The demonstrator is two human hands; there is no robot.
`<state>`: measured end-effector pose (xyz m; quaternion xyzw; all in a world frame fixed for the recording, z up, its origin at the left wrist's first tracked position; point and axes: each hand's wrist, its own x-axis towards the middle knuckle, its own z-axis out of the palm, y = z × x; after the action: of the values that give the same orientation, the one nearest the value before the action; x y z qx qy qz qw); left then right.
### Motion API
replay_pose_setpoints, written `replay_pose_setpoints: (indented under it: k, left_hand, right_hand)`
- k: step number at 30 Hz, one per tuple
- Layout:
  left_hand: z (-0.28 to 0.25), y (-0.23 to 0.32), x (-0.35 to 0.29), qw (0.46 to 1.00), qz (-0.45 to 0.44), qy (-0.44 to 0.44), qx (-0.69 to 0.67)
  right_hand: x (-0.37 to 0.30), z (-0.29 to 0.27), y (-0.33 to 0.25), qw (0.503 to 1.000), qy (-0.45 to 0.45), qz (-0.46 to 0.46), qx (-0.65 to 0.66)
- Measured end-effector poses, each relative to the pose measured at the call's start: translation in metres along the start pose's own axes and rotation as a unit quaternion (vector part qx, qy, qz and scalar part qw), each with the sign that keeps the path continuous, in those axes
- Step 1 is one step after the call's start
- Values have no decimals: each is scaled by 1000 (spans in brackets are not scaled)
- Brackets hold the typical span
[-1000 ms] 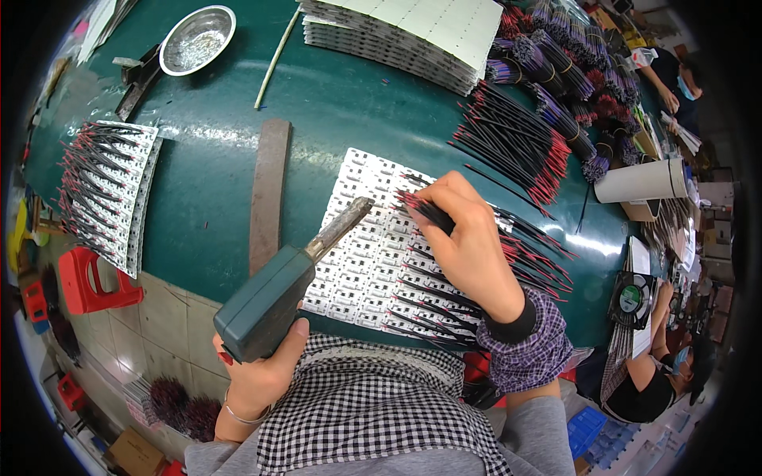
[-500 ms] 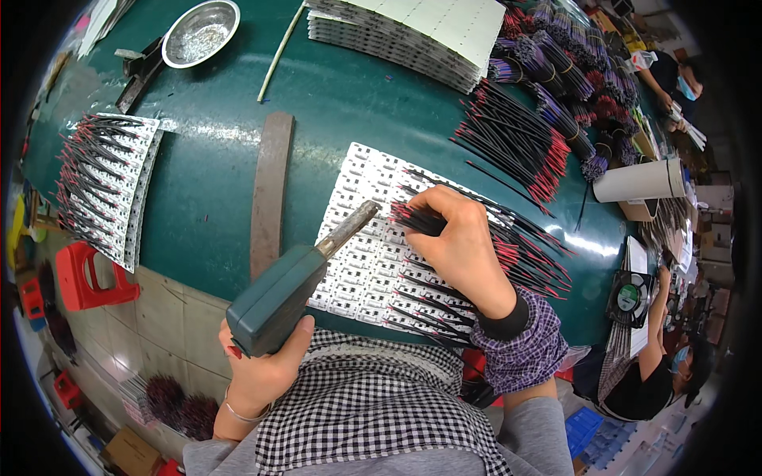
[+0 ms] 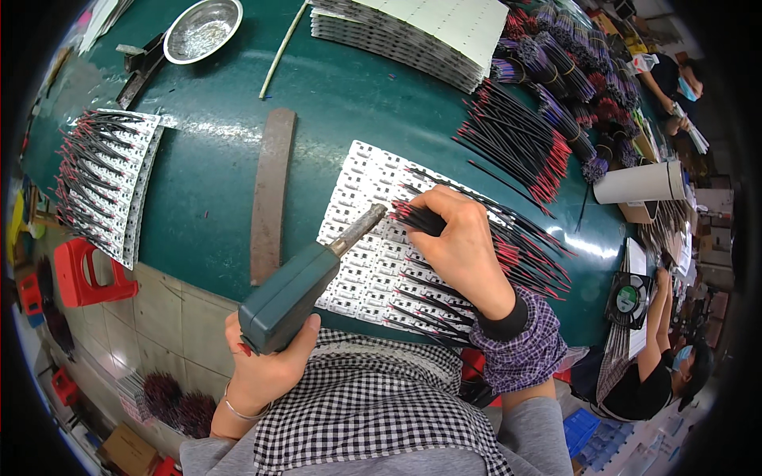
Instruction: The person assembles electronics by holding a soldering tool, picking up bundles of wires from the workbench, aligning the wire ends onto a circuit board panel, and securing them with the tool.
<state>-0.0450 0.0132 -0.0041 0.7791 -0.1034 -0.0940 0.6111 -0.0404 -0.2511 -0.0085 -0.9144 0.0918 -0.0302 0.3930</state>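
Observation:
My left hand (image 3: 274,361) is closed around the handle of a dark green soldering gun (image 3: 290,297). Its metal nozzle points up and right, the end close to the red wire tips. My right hand (image 3: 468,246) grips a bunch of black wires with red ends (image 3: 419,219) over a white circuit board panel (image 3: 349,230). Along the panel's lower right, rows of black wires (image 3: 432,301) lie with one end on the board. More wires spread out past my right hand; whether they belong to the held bunch is hidden.
A flat metal bar (image 3: 272,198) lies left of the panel. Farther left is a wired panel (image 3: 131,174); behind it a metal bowl (image 3: 202,32). Stacked panels (image 3: 405,36), loose wires (image 3: 516,139) and bundled wires (image 3: 556,63) occupy the back. Two people work at the right.
The soldering gun has shifted slightly right in my left hand, its nozzle now closer to the wire ends. My right hand stays nearly in place with the wires.

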Motion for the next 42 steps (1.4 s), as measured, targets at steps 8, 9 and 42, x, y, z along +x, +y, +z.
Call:
replay_pose_setpoints:
  k: [8,9,42]
  left_hand:
    - [0,0,3,999,6,-30,21]
    - [0,1,4,999,2,-37,26]
    - [-11,-2,-12,998,9,-25,56]
  right_hand:
    - [0,2,0,1000,1,1,-16]
    - [0,1,-1,1000,-1,2,-19]
    - [3,-4,1,999,-23,-23,-12]
